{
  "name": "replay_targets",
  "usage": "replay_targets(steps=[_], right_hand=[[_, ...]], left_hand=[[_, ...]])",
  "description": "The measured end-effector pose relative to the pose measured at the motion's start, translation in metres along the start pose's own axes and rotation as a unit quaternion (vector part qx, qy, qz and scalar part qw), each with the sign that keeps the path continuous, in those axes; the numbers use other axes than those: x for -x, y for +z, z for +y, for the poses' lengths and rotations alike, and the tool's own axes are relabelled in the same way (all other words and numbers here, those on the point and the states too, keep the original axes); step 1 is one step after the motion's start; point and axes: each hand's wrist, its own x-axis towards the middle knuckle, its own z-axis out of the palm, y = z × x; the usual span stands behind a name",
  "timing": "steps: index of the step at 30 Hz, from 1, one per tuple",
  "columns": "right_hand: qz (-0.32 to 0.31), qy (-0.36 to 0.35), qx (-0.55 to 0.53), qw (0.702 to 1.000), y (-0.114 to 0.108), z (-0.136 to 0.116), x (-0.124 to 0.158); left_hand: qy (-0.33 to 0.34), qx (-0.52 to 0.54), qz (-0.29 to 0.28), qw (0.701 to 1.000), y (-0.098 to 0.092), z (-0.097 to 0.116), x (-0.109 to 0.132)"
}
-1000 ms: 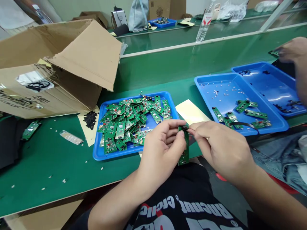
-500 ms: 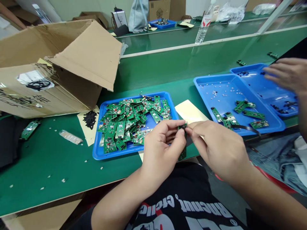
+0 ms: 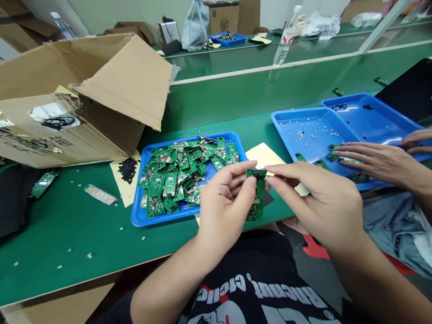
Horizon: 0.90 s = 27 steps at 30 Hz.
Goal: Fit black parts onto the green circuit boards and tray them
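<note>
My left hand (image 3: 227,198) grips a green circuit board (image 3: 257,198) between thumb and fingers, its long side upright. A small black slotted part (image 3: 258,173) sits at the board's top end, beside my left thumb. My right hand (image 3: 313,198) is pinched at the board's right edge near that part. Between its thumb and forefinger a thin dark bit shows, too small to name. Behind my left hand, a blue tray (image 3: 135,216) holds a heap of similar circuit boards (image 3: 170,177).
A pile of black strips (image 3: 127,170) lies on paper left of the tray. An open cardboard box (image 3: 101,130) stands behind. At right, a co-worker's hand (image 3: 381,162) reaches over a second blue tray (image 3: 280,119) with boards. A bottle (image 3: 284,45) stands at the back.
The board in my left hand has turned, so more of its face shows. My right fingers have shifted slightly right. The co-worker's hand has come down over the boards in the right tray.
</note>
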Motion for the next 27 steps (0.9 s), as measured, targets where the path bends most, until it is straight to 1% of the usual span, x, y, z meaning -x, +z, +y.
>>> replay_targets(steps=[3, 7, 11, 14, 18, 21, 24, 27], right_hand=[[0.008, 0.016, 0.010, 1.000, -0.002, -0.005, -0.001], [-0.009, 0.037, 0.000, 0.999, -0.005, -0.014, -0.004], [-0.025, 0.064, -0.035, 0.997, -0.007, -0.018, -0.005], [-0.012, 0.073, -0.031, 0.997, -0.007, -0.016, -0.005], [-0.004, 0.059, -0.003, 0.998, -0.008, -0.012, -0.005], [0.003, 0.036, 0.018, 0.999, -0.007, -0.010, -0.005], [0.000, 0.000, 0.041, 0.999, -0.008, -0.007, -0.006], [-0.026, -0.053, 0.043, 0.997, -0.011, -0.001, -0.007]], left_hand=[[-0.050, 0.058, -0.023, 0.997, -0.004, -0.001, -0.005], [-0.072, 0.114, -0.021, 0.991, -0.005, -0.005, -0.007], [-0.044, 0.134, -0.006, 0.990, -0.003, -0.009, -0.006], [-0.020, 0.133, -0.005, 0.991, -0.003, -0.010, -0.004], [-0.001, 0.111, -0.013, 0.994, -0.002, -0.010, -0.003], [0.019, 0.072, -0.011, 0.997, -0.003, -0.007, -0.004], [0.018, 0.041, -0.046, 0.998, -0.008, -0.002, -0.007], [-0.020, 0.034, -0.123, 0.992, -0.017, 0.007, -0.011]])
